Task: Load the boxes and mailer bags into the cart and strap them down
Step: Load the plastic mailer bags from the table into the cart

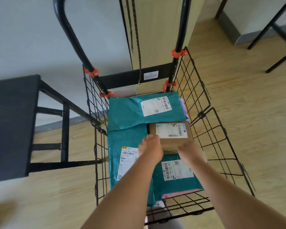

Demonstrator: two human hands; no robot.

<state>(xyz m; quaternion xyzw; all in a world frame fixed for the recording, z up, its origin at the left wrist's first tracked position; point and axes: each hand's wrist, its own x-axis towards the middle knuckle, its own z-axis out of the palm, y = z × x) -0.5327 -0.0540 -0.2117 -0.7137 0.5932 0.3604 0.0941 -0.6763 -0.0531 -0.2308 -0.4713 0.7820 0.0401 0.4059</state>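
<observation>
On a pale wood floor, the wire cart fills mid-frame. The left hand and right hand clasp the cardboard box by its near corners, likely settling it flat atop the teal mailer bags at centre.

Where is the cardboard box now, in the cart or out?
In. The cardboard box is within the wire walls of the cart, atop the teal mailer bags; left hand and right hand hold its near end.
</observation>
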